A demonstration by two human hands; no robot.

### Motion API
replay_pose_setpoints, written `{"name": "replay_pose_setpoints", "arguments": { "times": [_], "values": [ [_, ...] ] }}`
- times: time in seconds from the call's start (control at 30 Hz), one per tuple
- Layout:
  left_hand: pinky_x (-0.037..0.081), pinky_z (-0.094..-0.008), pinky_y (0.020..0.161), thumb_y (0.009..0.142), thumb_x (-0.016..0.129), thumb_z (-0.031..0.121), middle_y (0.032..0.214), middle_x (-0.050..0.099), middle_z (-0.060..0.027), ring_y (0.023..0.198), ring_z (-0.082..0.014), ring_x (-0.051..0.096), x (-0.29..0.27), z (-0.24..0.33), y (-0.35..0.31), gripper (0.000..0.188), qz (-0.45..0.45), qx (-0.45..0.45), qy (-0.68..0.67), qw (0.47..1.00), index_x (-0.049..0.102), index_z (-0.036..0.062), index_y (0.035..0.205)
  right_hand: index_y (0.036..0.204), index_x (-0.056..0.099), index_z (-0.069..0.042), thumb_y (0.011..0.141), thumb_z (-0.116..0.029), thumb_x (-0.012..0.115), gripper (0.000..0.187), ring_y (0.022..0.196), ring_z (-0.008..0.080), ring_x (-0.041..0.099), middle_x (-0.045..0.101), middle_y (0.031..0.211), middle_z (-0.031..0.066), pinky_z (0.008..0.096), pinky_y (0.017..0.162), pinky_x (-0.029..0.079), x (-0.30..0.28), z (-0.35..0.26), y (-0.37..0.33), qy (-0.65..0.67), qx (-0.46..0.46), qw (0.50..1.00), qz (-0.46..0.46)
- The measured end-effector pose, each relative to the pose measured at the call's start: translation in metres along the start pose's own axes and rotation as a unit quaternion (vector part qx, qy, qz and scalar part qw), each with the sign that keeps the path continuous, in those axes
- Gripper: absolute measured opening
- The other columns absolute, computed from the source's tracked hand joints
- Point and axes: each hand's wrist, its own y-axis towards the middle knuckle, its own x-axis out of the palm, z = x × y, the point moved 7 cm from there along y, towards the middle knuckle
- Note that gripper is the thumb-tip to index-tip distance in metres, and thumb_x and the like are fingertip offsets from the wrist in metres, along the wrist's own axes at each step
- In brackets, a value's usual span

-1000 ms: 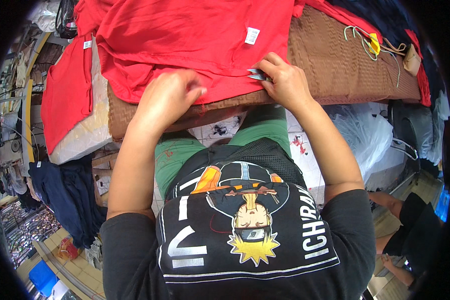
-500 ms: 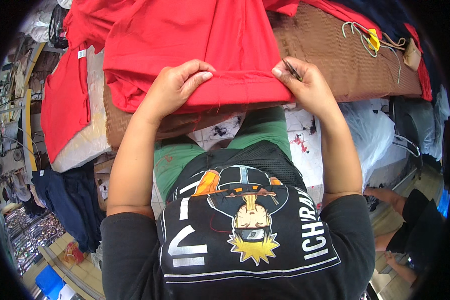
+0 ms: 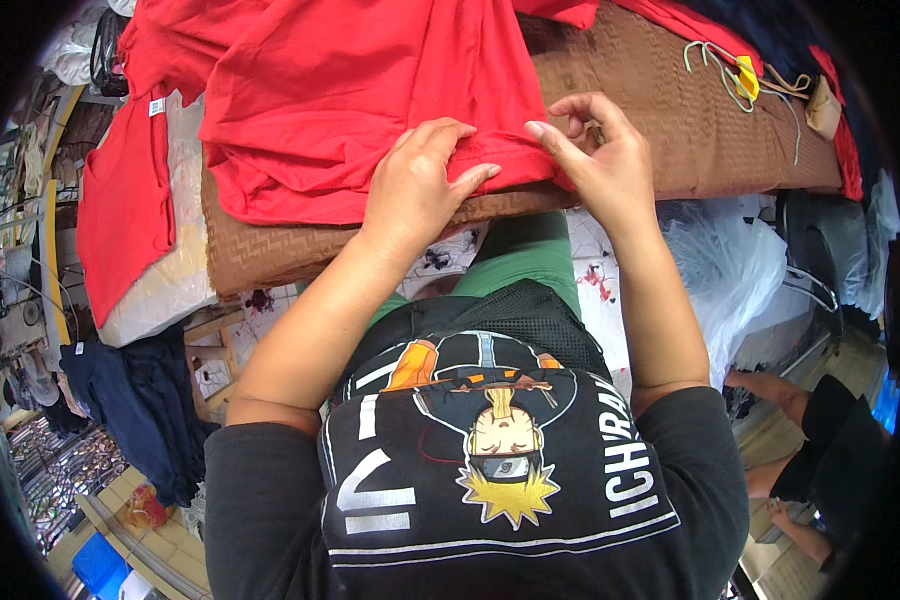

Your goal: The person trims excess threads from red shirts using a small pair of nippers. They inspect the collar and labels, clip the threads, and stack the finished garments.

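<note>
A red garment (image 3: 340,120), its near edge a folded hem, lies over a brown-covered work surface in front of me. My left hand (image 3: 418,180) rests on the cloth near the hem, fingers extended and thumb apart from them. At the hem's right end is my right hand (image 3: 605,150), its thumb by the cloth edge and its other fingers curled. Only a dark sliver of the small thread snips (image 3: 594,134) shows among those fingers; the rest is hidden.
Brown patterned cloth (image 3: 710,140) covers the surface to the right, with wire hangers (image 3: 735,85) at its far end. Another red piece (image 3: 125,210) hangs at the left above dark clothes (image 3: 135,410). Clear plastic (image 3: 720,270) bulges at the right. A person's legs (image 3: 780,400) show lower right.
My left hand has shifted right along the hem and loosened its pinch. My right hand's fingers have lifted and curled, and the snips are mostly hidden. The garment's near edge has moved slightly away.
</note>
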Motion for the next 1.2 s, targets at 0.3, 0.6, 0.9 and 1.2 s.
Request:
{"name": "replay_pose_setpoints", "arguments": {
  "times": [0.3,0.6,0.9,1.2],
  "values": [
    [0.052,-0.0342,0.082,0.081,0.072,0.016,0.098,0.070,-0.0110,0.087,-0.0238,0.066,0.011,-0.006,-0.004,0.017,0.027,-0.009,-0.004,1.000,0.072,0.0027,0.092,0.087,0.066,-0.003,0.081,-0.015,0.069,0.014,0.077,0.0306,0.067,0.068,0.084,0.0146,0.0384,0.068,0.051,0.027,0.020,-0.011,-0.006,0.011,0.996,-0.092],
    [0.049,-0.0255,0.077,0.087,0.068,0.015,0.082,0.068,-0.0065,0.079,-0.0163,0.064,-0.018,-0.027,-0.002,0.016,-0.148,-0.033,-0.197,0.968,0.070,-0.0010,0.085,0.091,0.068,-0.002,0.083,-0.014,0.068,0.014,0.074,0.0194,0.066,0.069,0.081,0.0120,0.0315,0.069,0.050,0.023,0.026,-0.008,0.068,0.013,0.988,-0.136],
    [0.052,-0.0318,0.077,0.084,0.068,0.011,0.091,0.068,-0.0114,0.085,-0.0227,0.067,-0.039,0.018,0.029,0.011,-0.092,0.034,-0.066,0.993,0.069,0.0014,0.090,0.096,0.068,-0.002,0.087,-0.009,0.063,0.012,0.079,0.0179,0.067,0.071,0.085,0.0124,0.0306,0.072,0.051,-0.014,0.014,-0.001,0.108,0.010,0.992,-0.059],
    [0.053,-0.0381,0.074,0.083,0.068,0.011,0.094,0.065,-0.0096,0.087,-0.0298,0.065,0.035,0.011,0.028,0.014,-0.060,0.058,-0.028,0.996,0.070,0.0095,0.096,0.097,0.069,-0.005,0.084,-0.012,0.067,0.015,0.083,0.0243,0.068,0.070,0.090,0.0152,0.0338,0.076,0.052,0.017,0.060,-0.001,0.105,0.062,0.991,-0.063]
  ]
}}
